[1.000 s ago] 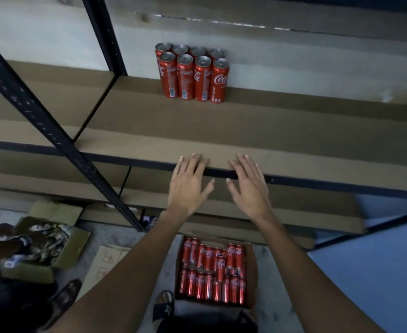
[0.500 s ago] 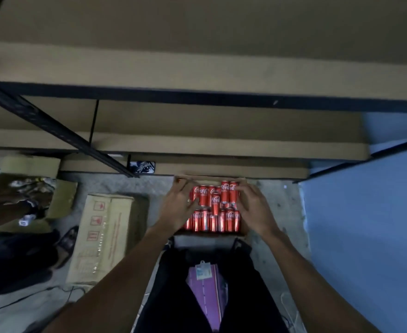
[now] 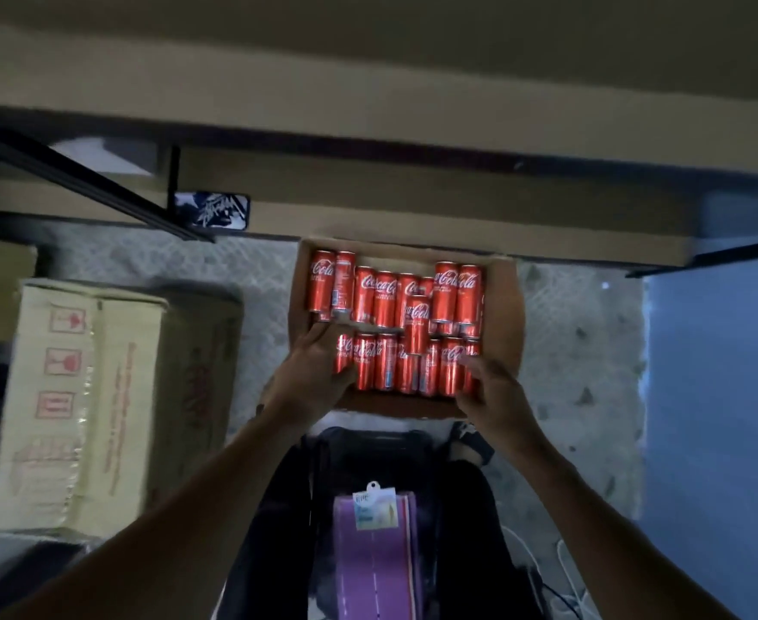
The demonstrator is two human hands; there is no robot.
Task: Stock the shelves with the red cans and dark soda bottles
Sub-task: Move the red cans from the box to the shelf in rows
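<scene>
An open cardboard box (image 3: 507,315) on the floor holds several red cans (image 3: 386,299) lying in two rows, with one can lying across the others at the middle. My left hand (image 3: 312,378) is at the near row's left end, thumb and fingers around the end can (image 3: 344,351). At the near row's right end, my right hand (image 3: 491,389) curls its fingers over the end can (image 3: 452,364). Cardboard-lined shelves (image 3: 368,105) run across the top. No dark bottles are in view.
A closed pale carton (image 3: 77,396) with red markings stands on the floor to the left. A black shelf upright (image 3: 99,190) slants in from the upper left. A blue wall (image 3: 717,396) is on the right. My dark-clothed legs and a purple item (image 3: 374,552) are below the box.
My view dropped from the shelf with standing cans to the floor box. Both hands came down from the shelf edge into the box and closed around the near row's end cans.
</scene>
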